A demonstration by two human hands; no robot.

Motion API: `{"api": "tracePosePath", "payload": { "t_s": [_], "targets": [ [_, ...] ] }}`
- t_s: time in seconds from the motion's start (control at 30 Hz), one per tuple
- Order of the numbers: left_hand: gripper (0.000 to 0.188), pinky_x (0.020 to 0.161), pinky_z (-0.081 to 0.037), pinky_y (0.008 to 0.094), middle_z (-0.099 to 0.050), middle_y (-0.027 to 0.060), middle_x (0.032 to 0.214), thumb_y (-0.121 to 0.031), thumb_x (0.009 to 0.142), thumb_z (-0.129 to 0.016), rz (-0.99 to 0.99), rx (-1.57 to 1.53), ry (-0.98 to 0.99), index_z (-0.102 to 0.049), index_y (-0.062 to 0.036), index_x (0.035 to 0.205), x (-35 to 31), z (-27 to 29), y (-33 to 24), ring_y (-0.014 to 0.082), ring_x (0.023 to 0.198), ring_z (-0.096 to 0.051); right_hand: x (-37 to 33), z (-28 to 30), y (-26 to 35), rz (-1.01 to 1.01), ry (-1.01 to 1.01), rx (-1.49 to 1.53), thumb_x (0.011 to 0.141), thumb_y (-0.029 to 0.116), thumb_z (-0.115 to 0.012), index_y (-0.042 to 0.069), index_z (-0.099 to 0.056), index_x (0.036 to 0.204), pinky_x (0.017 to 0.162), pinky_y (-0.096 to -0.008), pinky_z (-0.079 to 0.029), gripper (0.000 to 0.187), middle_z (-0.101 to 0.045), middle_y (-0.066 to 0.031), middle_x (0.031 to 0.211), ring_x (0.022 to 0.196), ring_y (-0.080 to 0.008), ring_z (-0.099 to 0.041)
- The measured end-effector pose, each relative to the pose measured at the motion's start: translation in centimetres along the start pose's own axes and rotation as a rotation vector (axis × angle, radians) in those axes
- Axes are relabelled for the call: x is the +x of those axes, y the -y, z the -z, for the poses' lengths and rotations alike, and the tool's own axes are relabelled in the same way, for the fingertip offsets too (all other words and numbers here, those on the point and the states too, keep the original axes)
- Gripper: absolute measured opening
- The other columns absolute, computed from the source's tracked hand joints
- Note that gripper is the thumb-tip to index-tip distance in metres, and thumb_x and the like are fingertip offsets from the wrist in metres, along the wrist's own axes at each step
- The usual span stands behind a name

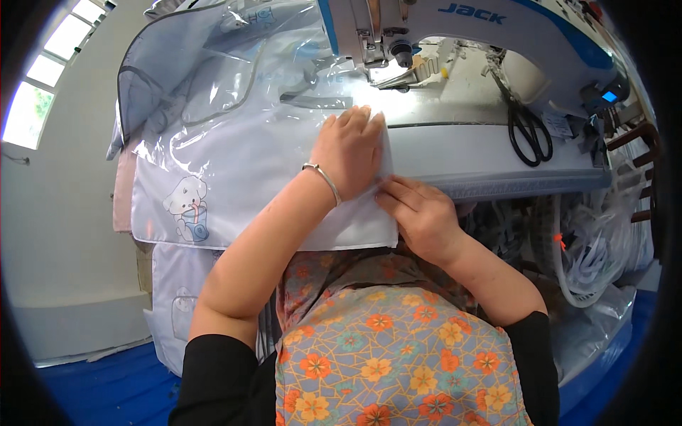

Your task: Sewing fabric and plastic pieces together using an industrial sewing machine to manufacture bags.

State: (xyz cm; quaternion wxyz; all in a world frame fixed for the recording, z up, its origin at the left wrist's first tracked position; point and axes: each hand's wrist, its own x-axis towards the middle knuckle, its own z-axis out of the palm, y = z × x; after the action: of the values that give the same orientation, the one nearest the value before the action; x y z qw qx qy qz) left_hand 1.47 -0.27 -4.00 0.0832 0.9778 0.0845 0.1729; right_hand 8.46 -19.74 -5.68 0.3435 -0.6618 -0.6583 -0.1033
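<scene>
My left hand [348, 153], with a silver bangle on the wrist, lies flat on a pale fabric piece [241, 177] covered with clear plastic film, pressing it onto the sewing table. My right hand [419, 213] pinches the right edge of the same fabric at the table's front edge. The fabric carries a small cartoon dog print [186, 207] at its left. The presser foot [398, 64] of a white and blue sewing machine [511, 35] sits just beyond my left fingertips.
Black scissors [529, 131] lie on the machine bed at the right. More fabric pieces hang in a stack [174, 298] off the table's left side. White tubing and plastic bags [597, 263] fill the lower right. A blue floor [114, 383] lies below.
</scene>
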Motion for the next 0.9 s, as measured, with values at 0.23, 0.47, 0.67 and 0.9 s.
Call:
{"api": "tracePosePath", "payload": {
  "t_s": [0.23,0.47,0.67,0.9],
  "targets": [
    [0.045,0.109,-0.04,0.0513,-0.057,0.0171,0.137,-0.011,0.086,-0.057,-0.032,-0.007,-0.024,-0.06,-0.0012,0.129,0.3,-0.1,1.7,0.0319,0.13,-0.052,0.4,0.3,-0.7,0.027,0.044,0.001,0.079,0.006,-0.063,0.004,-0.071,0.102,0.091,-0.0406,-0.054,0.025,-0.069,-0.0116,0.119,0.111,-0.0278,-0.066],
    [0.046,0.11,-0.038,0.0545,-0.056,0.0167,0.138,-0.015,0.084,-0.062,-0.039,-0.039,-0.017,-0.062,-0.0085,0.129,0.1,0.0,2.0,0.0319,0.13,-0.052,3.8,1.8,-2.7,-0.498,0.157,0.752,0.087,-0.004,-0.058,0.003,-0.057,0.101,0.087,-0.0338,-0.051,0.016,-0.069,-0.0123,0.117,0.101,-0.0199,-0.065],
    [0.045,0.109,-0.038,0.0544,-0.057,0.016,0.136,-0.021,0.086,-0.065,-0.099,0.021,-0.045,-0.064,-0.0133,0.13,0.4,0.0,2.3,0.0322,0.132,-0.051,3.4,1.3,-2.8,-0.377,0.26,0.709,0.081,-0.007,-0.059,0.001,-0.059,0.095,0.087,-0.0363,-0.052,0.016,-0.072,-0.0117,0.107,0.1,-0.0255,-0.067],
    [0.043,0.104,-0.042,0.0467,-0.061,0.0157,0.129,-0.017,0.086,-0.063,-0.145,0.028,-0.072,-0.062,0.0018,0.124,0.5,0.2,0.3,0.031,0.124,-0.055,1.3,1.2,-2.2,0.043,0.116,0.175,0.074,-0.002,-0.069,0.008,-0.073,0.098,0.09,-0.0404,-0.056,0.026,-0.072,-0.0076,0.105,0.105,-0.0302,-0.066]
  ]
}}
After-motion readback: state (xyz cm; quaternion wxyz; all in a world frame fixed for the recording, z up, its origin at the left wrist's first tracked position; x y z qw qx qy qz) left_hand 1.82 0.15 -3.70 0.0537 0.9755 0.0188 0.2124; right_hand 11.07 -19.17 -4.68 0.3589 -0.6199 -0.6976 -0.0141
